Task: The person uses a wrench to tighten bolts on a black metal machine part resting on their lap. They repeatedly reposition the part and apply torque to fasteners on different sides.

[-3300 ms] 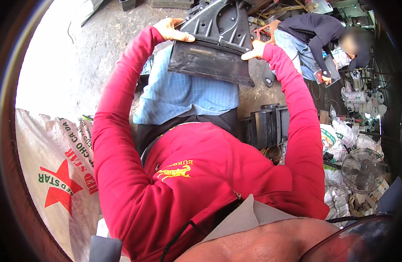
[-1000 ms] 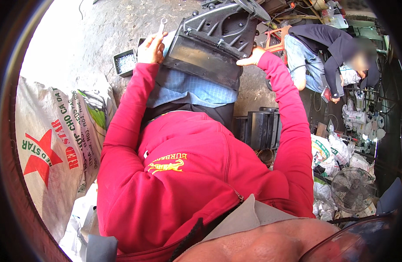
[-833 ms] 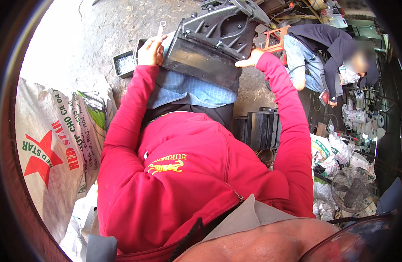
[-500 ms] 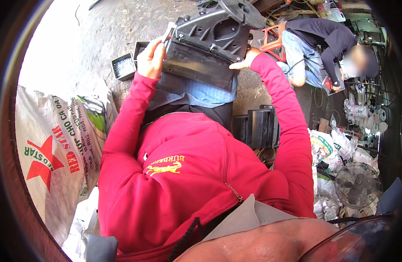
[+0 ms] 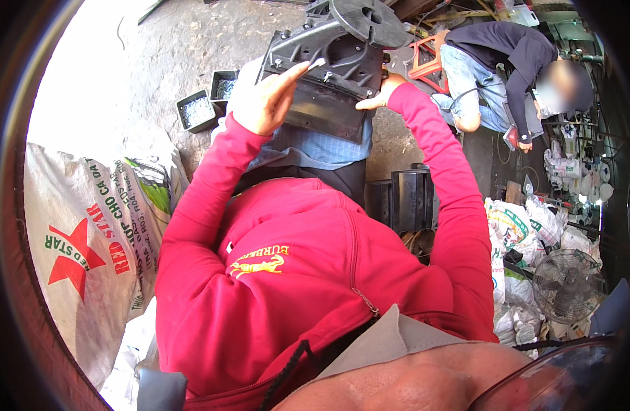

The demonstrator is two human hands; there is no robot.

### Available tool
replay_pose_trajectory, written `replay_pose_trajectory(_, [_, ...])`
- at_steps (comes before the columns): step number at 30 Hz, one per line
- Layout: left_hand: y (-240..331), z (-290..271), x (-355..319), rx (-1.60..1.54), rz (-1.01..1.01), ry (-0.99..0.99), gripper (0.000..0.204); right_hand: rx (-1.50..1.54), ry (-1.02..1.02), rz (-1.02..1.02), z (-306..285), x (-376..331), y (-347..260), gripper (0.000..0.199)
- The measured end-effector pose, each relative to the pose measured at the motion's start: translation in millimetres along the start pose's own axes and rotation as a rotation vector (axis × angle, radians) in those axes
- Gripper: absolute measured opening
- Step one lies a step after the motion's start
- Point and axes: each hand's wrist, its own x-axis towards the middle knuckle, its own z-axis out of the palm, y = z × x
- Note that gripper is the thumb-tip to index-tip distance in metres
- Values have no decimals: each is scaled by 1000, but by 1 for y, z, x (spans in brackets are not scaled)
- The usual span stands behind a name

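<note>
A large black moulded plastic part (image 5: pixel 328 106) with ribs, a round flange and small shiny metal fittings rests across my lap. At its right edge my right hand (image 5: pixel 385 92) is closed on it, thumb along the near face. Over its left side, my left hand (image 5: pixel 265 103) is closed, with a small slim pale piece (image 5: pixel 317 63) at its fingertips, close to the ribbed face. The kind of that piece is too small to tell, and the fingers hide part of it.
Two black trays of small shiny pieces (image 5: pixel 197 111) stand at left on the floor. White printed sacks (image 5: pixel 82 253) lie nearby. Black parts (image 5: pixel 411 198) sit right of my lap. A co-worker (image 5: pixel 489 82) bends over at far right, by a red stool (image 5: pixel 428 65). A fan (image 5: pixel 567 284) stands lower right.
My left hand has moved right with the pale piece, from the black part's left corner to over its ribbed face. My right hand keeps its hold. The co-worker's hand has shifted slightly.
</note>
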Motion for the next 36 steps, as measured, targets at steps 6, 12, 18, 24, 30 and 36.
replay_pose_trajectory(6, [26, 6, 12, 184, -145, -264, 51, 56, -26, 89, 4, 6, 10, 124])
replay_pose_trajectory(12, [35, 0, 21, 165, -123, -247, 47, -9, -5, 91, 12, 1, 9, 122])
replay_pose_trajectory(18, [12, 16, 17, 205, -163, -368, 44, -5, -24, 109, 15, 14, 27, 121])
replay_pose_trajectory(24, [23, 11, 42, 73, -54, -142, 32, 5, -35, 147, 7, 2, 5, 127])
replay_pose_trajectory(30, [-4, 35, 50, 156, -1, -302, 20, -65, -109, 167, 8, 5, 6, 133])
replay_pose_trajectory(36, [-10, 41, 45, 43, -13, -296, 20, -74, -71, 136, 8, 1, 5, 129])
